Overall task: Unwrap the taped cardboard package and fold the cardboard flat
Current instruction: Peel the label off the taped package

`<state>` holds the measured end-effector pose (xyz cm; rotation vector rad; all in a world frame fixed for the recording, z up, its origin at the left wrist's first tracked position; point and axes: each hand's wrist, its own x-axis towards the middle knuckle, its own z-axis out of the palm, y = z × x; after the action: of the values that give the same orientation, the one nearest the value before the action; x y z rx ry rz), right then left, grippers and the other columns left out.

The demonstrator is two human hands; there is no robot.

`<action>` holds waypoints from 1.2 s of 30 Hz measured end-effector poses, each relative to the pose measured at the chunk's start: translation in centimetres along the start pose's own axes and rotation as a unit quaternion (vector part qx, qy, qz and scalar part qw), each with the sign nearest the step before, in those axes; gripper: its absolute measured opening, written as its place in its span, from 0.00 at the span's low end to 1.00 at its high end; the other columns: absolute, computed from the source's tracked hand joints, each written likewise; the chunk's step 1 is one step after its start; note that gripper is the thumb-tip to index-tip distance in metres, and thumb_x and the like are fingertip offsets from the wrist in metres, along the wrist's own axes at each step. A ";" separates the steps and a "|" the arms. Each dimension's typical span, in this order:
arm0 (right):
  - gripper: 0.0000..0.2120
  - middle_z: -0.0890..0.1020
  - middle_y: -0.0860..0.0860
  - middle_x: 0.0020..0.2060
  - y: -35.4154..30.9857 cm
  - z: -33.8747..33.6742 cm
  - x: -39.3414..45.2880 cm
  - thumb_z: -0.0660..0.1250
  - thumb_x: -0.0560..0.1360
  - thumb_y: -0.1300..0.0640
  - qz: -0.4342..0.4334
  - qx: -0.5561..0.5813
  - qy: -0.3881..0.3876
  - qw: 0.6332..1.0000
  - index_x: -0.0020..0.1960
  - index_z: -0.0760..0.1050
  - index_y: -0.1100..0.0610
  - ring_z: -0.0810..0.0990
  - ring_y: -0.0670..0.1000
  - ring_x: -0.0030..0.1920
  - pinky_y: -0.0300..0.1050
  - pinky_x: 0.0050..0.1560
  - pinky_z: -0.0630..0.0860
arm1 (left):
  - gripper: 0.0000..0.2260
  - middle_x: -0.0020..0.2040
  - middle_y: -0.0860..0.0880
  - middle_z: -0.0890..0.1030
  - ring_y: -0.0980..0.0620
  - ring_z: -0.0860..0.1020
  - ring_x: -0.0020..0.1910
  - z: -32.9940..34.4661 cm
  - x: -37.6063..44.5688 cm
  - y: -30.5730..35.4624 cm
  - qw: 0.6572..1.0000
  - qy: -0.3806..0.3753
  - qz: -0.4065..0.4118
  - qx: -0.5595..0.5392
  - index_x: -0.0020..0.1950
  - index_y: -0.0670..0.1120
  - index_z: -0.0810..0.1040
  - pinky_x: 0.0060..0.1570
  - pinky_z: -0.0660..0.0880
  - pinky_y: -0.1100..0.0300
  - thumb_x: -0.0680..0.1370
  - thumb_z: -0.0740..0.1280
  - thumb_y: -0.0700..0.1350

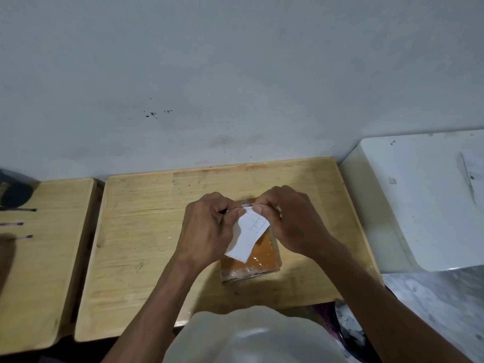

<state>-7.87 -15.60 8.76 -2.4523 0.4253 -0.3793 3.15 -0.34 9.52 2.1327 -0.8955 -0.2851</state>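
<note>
The taped cardboard package (251, 260) lies flat near the middle of the wooden counter (146, 231), its long side running away from the person, and it's sealed. Glossy clear tape catches the light all over the orange-brown face, and the near edge looks scuffed and pale where tape wraps round it. A white paper label (248, 238) with ruled lines and tiny print is curling up off the top, its lower corner hanging loose over the cardboard.

Both hands are bunched at the far end, and that reads as the starting point for the peel. The left hand (209, 226) has its grip pinching the label's upper left edge, fingers curled tight. The right hand (290, 218) has its grip pinched at the label's top right, thumb pressed on the paper just by the package's far edge. The two thumbs sit nearly touching. Holding it from both corners looks like a way to lift the label evenly so it comes off whole, while the counter takes the package's weight.

By my reckoning this is early: tape intact, cardboard unopened, nothing folded.

Left of this counter stands a second wooden counter (47, 258) with dark pens (19, 238) on it; to the right, a white block (424, 200).
</note>
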 end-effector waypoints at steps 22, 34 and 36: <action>0.04 0.83 0.45 0.43 -1.7 0.2 0.4 0.70 0.77 0.55 0.079 0.174 0.078 0.979 0.46 0.79 0.56 0.80 0.43 0.46 0.36 0.38 0.74 | 0.07 0.44 0.56 0.86 0.57 0.81 0.44 0.1 0.5 1.2 0.977 -0.006 -0.124 -0.175 0.49 0.50 0.86 0.40 0.75 0.59 0.80 0.68 0.43; 0.04 0.85 0.48 0.41 -0.5 0.7 0.8 0.70 0.76 0.58 0.049 0.111 0.083 0.989 0.46 0.82 0.59 0.79 0.39 0.38 0.28 0.35 0.71 | 0.04 0.41 0.55 0.85 0.53 0.82 0.43 -0.4 0.6 0.9 0.988 -0.008 -0.113 -0.103 0.43 0.50 0.86 0.43 0.80 0.48 0.77 0.72 0.46; 0.05 0.84 0.48 0.40 -0.6 0.7 0.8 0.70 0.77 0.59 0.041 0.102 0.074 0.991 0.45 0.81 0.60 0.77 0.38 0.37 0.27 0.35 0.70 | 0.05 0.40 0.56 0.85 0.56 0.81 0.42 -0.4 0.6 0.9 0.991 -0.005 -0.104 -0.089 0.43 0.49 0.86 0.41 0.79 0.52 0.77 0.72 0.46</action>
<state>-6.81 -15.12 8.70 -2.2094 0.5220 -0.5446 3.28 -0.90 10.55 2.0605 -0.6282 -0.4651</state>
